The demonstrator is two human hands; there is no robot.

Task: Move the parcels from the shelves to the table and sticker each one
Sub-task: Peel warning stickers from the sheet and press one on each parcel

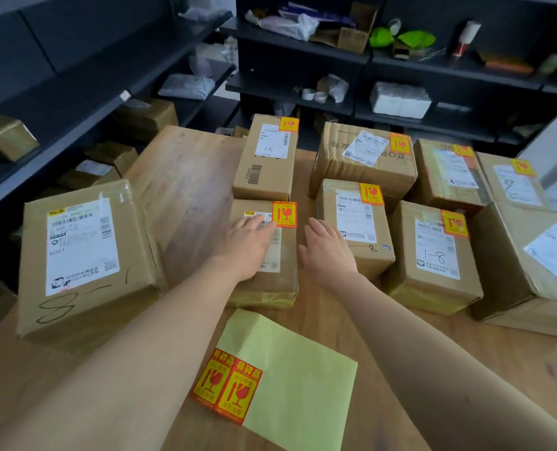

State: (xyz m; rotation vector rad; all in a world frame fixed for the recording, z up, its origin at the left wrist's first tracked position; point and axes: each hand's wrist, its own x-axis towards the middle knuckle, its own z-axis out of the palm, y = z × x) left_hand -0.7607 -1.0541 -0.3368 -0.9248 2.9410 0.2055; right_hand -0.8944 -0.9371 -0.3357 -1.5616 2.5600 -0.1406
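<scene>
Under the left hand, laid flat with fingers straight: a small sealed brown cardboard parcel, contents hidden, with a red-and-yellow fragile sticker at its far right corner, just past the fingertips. Just right of that parcel, the right hand, open, fingers straight, holding nothing; touching or hovering, impossible to tell. Beyond and right of both hands, more sealed brown stickered parcels in rows. Left of the left hand, a larger taped cardboard box with a white shipping label. Nearer than the hands, a pale green backing sheet bearing two red stickers. Beneath everything, a light wooden table. Behind and to the left, dark shelving with bags, boxes and tape rolls.
</scene>
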